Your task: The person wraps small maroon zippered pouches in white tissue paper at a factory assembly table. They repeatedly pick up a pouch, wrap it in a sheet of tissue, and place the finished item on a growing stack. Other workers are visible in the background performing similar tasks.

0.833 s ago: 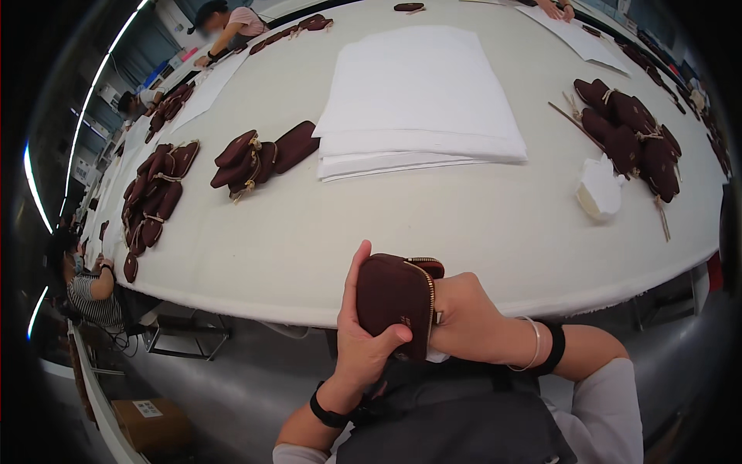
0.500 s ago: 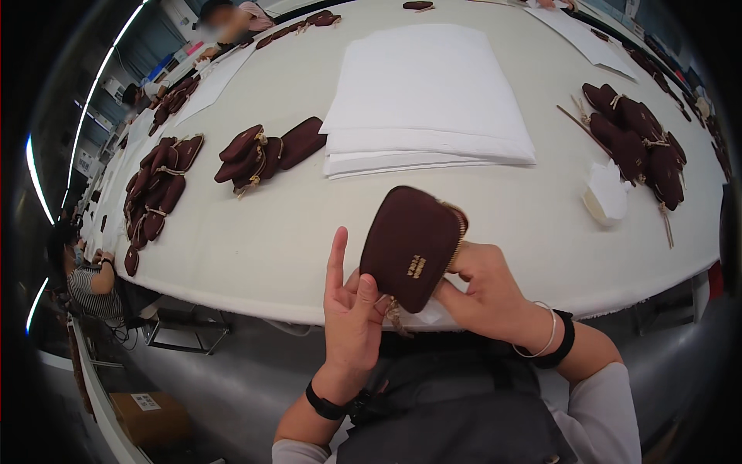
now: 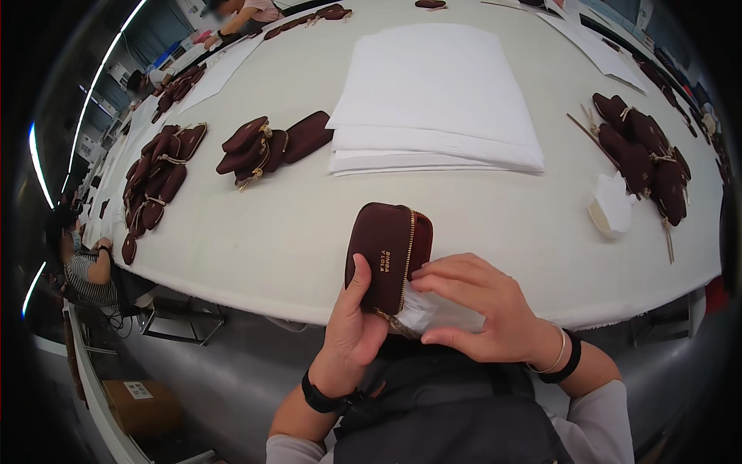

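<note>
A small dark maroon zip pouch (image 3: 379, 251) stands upright in my left hand (image 3: 352, 325), whose thumb presses its front while the other fingers go behind it. Gold lettering marks the front, and a gold-toothed zipper runs down the right side, undone, with the lining showing. Crumpled white tissue paper (image 3: 417, 311) sticks out at the lower part of the opening. My right hand (image 3: 483, 309) is beside that opening, fingers stretched out and thumb apart, its fingertips close to the tissue. I cannot tell whether they touch it.
White paper sheets (image 3: 437, 93) are stacked mid-table. Pouches lie in a small group (image 3: 255, 151) left of them, a larger pile (image 3: 162, 178) farther left and another pile (image 3: 645, 147) at right, beside a white crumpled piece (image 3: 610, 207). Other people sit along the table's far left.
The pouch has turned so its zipper opening faces right, and it sits slightly lower and left. My right hand has come off the pouch's edge and spread. White tissue now shows at the opening.
</note>
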Tool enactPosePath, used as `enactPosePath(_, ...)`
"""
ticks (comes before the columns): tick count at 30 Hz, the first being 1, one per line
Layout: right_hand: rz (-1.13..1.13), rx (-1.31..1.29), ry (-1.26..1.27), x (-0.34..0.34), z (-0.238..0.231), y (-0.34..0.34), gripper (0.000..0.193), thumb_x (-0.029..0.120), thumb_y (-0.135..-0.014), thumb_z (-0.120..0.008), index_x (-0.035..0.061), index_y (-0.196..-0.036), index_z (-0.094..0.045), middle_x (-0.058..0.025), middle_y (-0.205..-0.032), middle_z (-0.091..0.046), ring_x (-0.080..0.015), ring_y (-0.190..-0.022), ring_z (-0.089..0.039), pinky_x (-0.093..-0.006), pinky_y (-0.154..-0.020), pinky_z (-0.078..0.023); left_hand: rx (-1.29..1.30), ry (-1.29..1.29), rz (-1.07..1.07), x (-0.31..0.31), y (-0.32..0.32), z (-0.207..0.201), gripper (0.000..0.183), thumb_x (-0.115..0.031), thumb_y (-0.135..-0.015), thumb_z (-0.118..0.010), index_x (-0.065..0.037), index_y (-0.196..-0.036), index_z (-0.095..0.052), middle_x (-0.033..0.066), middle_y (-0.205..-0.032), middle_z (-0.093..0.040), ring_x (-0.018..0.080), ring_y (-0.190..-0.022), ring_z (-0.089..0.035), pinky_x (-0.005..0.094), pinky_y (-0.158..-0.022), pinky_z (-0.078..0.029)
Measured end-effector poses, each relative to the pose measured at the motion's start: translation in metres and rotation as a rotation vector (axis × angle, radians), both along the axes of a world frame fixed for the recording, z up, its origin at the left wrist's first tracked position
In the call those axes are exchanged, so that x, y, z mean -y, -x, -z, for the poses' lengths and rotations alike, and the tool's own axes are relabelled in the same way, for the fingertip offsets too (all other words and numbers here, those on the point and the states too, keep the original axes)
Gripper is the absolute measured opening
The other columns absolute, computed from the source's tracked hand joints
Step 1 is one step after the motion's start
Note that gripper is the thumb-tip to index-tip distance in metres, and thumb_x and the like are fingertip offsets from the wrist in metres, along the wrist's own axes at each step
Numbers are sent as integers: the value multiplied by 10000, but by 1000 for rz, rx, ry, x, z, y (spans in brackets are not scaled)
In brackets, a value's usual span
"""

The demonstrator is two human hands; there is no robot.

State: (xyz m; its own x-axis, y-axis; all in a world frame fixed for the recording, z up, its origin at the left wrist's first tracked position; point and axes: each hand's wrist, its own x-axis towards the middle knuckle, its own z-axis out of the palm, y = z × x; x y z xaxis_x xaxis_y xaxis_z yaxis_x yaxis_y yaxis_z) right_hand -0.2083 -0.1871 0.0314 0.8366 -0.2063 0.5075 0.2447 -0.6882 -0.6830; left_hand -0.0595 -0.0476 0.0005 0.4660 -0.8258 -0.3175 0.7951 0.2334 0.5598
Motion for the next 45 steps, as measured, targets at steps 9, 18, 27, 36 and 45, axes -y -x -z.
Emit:
enactPosePath(9, 40, 94, 277, 1, 17, -17, 244, 77, -676, -784, 133, -911, -752, 15, -909, -714, -247, -986, -646, -349, -768, -500, 209, -29, 62, -2, 17, -2, 658, -524, -976, -569, -63, -1432, -457, 62, -1341, -588, 188, -1238, -575, 380, -1052, -488)
enactPosePath(18, 198, 138, -56, -12, 18, -39, 207, 86, -670, -803, 106, -848, -699, -16, -838, -691, -229, -812, -634, -368, -690, -501, 148, 143, 111, -7, 4, -13, 726, -630, -1011, -394, -132, -1537, -353, 83, -1462, -514, 231, -1333, -524, 407, -1106, -462)
enactPosePath(27, 90, 38, -15, -21, 17, -27, 276, 126, -749, -792, 115, -1017, -729, -44, -927, -731, -258, -967, -658, -385, -906, -433, 234, 68, -176, 5, 9, -12, 660, -280, -1014, -616, -170, -1575, -286, 113, -1466, -487, 257, -1301, -550, 435, -1064, -516)
enactPosePath(36, -8, -159, -826, -40, 25, -22, 209, 242, -890, -786, 73, -1014, -782, -43, -1062, -757, -154, -1066, -644, -356, -994, -426, 419, 139, -11, -2, 16, -8, 967, -764, -826, -518, -226, -1584, -252, 110, -1492, -458, 288, -1347, -501, 462, -1106, -471)
enactPosePath(45, -49, -238, -1052, -33, 25, -20, 238, 152, -950, -728, -30, -1103, -722, -65, -1040, -749, -99, -947, -664, -286, -849, -537, 466, 183, -92, 0, 17, 2, 1142, -855, -724, -504, -184, -1599, -207, 107, -1462, -485, 267, -1330, -513, 454, -1104, -465)
